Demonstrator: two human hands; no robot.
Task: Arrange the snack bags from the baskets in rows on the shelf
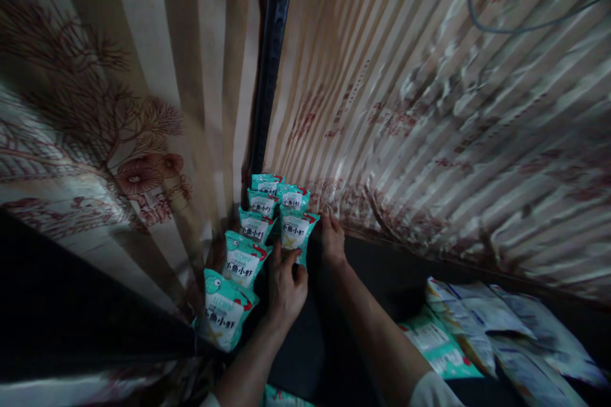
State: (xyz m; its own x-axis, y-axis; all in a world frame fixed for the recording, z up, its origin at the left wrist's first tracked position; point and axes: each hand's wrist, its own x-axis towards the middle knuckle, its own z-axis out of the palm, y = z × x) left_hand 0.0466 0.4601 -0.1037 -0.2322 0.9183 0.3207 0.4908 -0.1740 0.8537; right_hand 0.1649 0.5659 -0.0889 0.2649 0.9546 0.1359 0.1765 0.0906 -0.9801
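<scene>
The left hand point(287, 286) has its grip half curled, thumb and forefinger a little apart, the fingers at the lower front of a teal-and-white, pillow-shaped plastic snack bag point(296, 229) with black lettering; whether they have hold of it I cannot tell. The right hand point(333, 238) stands just beside that bag's right edge, its grip loosely bent; whether it touches, I cannot tell. This bag is the nearer of two in the right row, in front of a matching teal bag point(293, 197). To their left runs a row of five upright teal-and-white plastic bags point(242, 264), on a flat black shelf point(372, 261). Behind the rows rises a black slotted post point(272, 63), between beige striped sheets point(344, 108) with reddish prints. Well apart, at right, lie a flat teal packet point(449, 350) and overlapping white-and-blue plastic packets point(496, 311)
</scene>
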